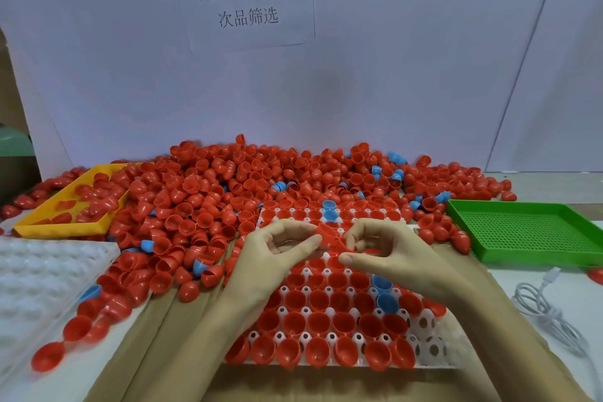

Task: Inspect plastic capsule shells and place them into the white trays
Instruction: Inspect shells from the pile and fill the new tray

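A big heap of red capsule shells (pixel 228 186), with a few blue ones mixed in, covers the back of the table. A white tray (pixel 434 351) in front of me holds rows of red shells and some blue ones; a few pockets at its right are bare. Above the tray's middle, my left hand (pixel 277 254) and my right hand (pixel 385 248) together pinch a stack of red shells (pixel 329 238) between fingers and thumbs. The shells tilt, open ends toward the upper left.
A second white tray (pixel 42 274) lies at the left with bare pockets. A yellow bin (pixel 65 225) holding red shells stands at back left, a green perforated tray (pixel 528 231) at right. A white cable (pixel 548 313) lies at lower right. A white board with a printed sign stands behind.
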`<state>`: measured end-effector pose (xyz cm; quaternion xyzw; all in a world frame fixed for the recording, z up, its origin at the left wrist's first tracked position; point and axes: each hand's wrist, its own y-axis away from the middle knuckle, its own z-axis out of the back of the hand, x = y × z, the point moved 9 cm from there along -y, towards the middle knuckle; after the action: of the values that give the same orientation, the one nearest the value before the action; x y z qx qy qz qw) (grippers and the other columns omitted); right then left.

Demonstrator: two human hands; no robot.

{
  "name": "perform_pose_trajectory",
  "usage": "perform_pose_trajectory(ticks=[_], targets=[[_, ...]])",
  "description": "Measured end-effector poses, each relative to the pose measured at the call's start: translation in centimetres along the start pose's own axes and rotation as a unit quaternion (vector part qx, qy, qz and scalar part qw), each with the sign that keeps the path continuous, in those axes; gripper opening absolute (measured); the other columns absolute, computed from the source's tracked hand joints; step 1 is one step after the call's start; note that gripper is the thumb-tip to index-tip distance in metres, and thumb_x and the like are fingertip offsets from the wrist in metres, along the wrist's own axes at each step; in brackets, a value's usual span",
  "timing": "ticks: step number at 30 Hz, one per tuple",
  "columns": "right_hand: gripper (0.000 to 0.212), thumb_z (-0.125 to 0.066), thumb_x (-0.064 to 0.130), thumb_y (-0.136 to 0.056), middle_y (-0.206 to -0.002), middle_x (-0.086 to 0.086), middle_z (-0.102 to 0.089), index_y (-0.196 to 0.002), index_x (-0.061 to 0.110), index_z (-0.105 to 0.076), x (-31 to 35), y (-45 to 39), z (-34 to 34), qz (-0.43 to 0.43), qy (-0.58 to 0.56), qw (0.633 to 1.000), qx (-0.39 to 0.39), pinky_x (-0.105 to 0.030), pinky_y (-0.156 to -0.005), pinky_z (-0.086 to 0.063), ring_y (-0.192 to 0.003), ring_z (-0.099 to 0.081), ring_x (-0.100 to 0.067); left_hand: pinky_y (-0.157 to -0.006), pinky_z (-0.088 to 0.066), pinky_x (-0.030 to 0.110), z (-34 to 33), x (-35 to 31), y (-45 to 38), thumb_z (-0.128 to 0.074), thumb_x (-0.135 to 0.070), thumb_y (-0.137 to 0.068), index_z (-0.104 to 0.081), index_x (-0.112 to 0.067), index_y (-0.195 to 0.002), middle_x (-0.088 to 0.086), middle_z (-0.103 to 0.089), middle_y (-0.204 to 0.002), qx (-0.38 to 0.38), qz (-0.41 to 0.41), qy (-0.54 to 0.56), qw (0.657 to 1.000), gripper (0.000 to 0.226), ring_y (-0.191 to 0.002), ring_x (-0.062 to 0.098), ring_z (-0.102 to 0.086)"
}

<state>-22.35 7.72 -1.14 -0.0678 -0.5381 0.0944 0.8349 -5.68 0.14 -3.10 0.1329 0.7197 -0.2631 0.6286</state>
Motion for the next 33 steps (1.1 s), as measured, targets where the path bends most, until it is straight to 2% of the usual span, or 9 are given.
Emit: perform_pose_trajectory(ticks=[3, 5, 7, 10, 13, 17, 22, 26, 33], targets=[[0.020, -0.067, 0.036, -0.101, -0.096, -0.005, -0.071, -0.105, 0.017, -0.069, 0.1, 0.4, -0.1, -0.013, -0.047, 0.998, -0.028, -0.031, -0.083, -0.061, -0.083, -0.070, -0.027, -0.093, -0.059, 0.026, -0.1, 0.2, 0.0, -0.083, -0.024, -0.088, -0.082, -0.019, -0.105, 0.009, -0.081, -0.106, 0.010, 0.011, 0.015, 1.000, 0.017, -0.101, 0.027, -0.078], [0.014, -0.065, 0.023, -0.104, -0.100, -0.008, -0.072, -0.115, 0.015, -0.064, 0.4, 0.8, -0.1, -0.015, -0.078, 0.996, -0.050, -0.033, -0.082, -0.062, -0.085, -0.073, -0.026, -0.094, -0.059, 0.027, -0.2, 0.1, 0.1, -0.081, -0.023, -0.089, -0.082, -0.020, -0.104, 0.009, -0.081, -0.106, 0.019, 0.013, 0.020, 1.000, 0.015, -0.102, 0.026, -0.078], [0.020, -0.069, 0.011, -0.101, -0.103, -0.008, -0.075, -0.120, 0.017, -0.067, 1.1, 0.9, -0.3, -0.002, -0.014, 0.998, -0.057, -0.037, -0.085, -0.064, -0.092, -0.076, -0.026, -0.092, -0.059, 0.024, -0.3, 0.1, 0.3, -0.082, -0.022, -0.089, -0.083, -0.022, -0.102, 0.007, -0.081, -0.104, 0.024, 0.009, 0.004, 1.000, 0.013, -0.100, 0.024, -0.079], [0.018, -0.074, 0.006, -0.096, -0.100, 0.002, -0.079, -0.111, 0.016, -0.078, 1.9, 1.4, -0.7, 0.013, 0.098, 0.993, -0.065, -0.034, -0.085, -0.064, -0.092, -0.077, -0.018, -0.086, -0.060, 0.022, -0.8, 0.1, 0.5, -0.081, -0.022, -0.090, -0.082, -0.018, -0.102, 0.006, -0.081, -0.100, 0.033, -0.005, -0.033, 0.999, 0.013, -0.094, 0.023, -0.079], [0.017, -0.077, 0.016, -0.095, -0.096, 0.018, -0.078, -0.105, 0.029, -0.079, 2.0, 3.0, 0.5, -0.008, 0.178, 0.980, -0.083, -0.019, -0.081, -0.061, -0.090, -0.075, -0.001, -0.079, -0.063, 0.025, -0.1, -0.1, 0.3, -0.076, -0.025, -0.093, -0.079, -0.011, -0.105, 0.010, -0.080, -0.095, -0.001, -0.012, -0.019, 1.000, 0.018, -0.089, 0.028, -0.080], [0.016, -0.075, 0.033, -0.093, -0.093, 0.025, -0.075, -0.102, 0.046, -0.073, 1.8, 6.4, 2.8, -0.057, 0.341, 0.936, -0.072, -0.031, -0.071, -0.063, -0.087, -0.072, 0.001, -0.071, -0.063, 0.028, 2.8, 0.2, -0.2, -0.068, -0.029, -0.099, -0.079, -0.013, -0.101, 0.011, -0.077, -0.088, -0.058, -0.004, -0.025, 0.998, 0.020, -0.077, 0.028, -0.076], [0.026, -0.075, 0.016, -0.089, -0.085, 0.020, -0.071, -0.091, 0.042, -0.073, 1.6, 9.4, 3.0, -0.097, 0.401, 0.911, -0.028, -0.030, -0.072, -0.058, -0.084, -0.067, -0.002, -0.065, -0.061, 0.028, 3.6, 0.6, -0.4, -0.068, -0.036, -0.100, -0.080, -0.021, -0.092, 0.009, -0.075, -0.083, -0.058, -0.008, -0.066, 0.996, 0.021, -0.067, 0.023, -0.072], [0.016, -0.071, 0.021, -0.093, -0.090, 0.018, -0.064, -0.098, 0.034, -0.077, 1.4, 10.5, 2.3, -0.126, 0.439, 0.889, 0.008, -0.028, -0.076, -0.053, -0.084, -0.060, -0.002, -0.063, -0.061, 0.027, 3.5, 0.5, -0.3, -0.066, -0.038, -0.101, -0.079, -0.023, -0.089, 0.009, -0.075, -0.081, -0.051, -0.020, -0.079, 0.995, 0.023, -0.064, 0.022, -0.071], [0.017, -0.063, 0.020, -0.097, -0.090, 0.018, -0.052, -0.104, 0.035, -0.069, 1.0, 10.6, 1.0, -0.142, 0.477, 0.866, 0.036, -0.017, -0.067, -0.038, -0.077, -0.045, 0.003, -0.060, -0.060, 0.025, 4.0, 0.6, -0.4, -0.065, -0.039, -0.101, -0.078, -0.016, -0.090, 0.010, -0.074, -0.079, -0.066, -0.020, -0.080, 0.994, 0.029, -0.060, 0.022, -0.069]])
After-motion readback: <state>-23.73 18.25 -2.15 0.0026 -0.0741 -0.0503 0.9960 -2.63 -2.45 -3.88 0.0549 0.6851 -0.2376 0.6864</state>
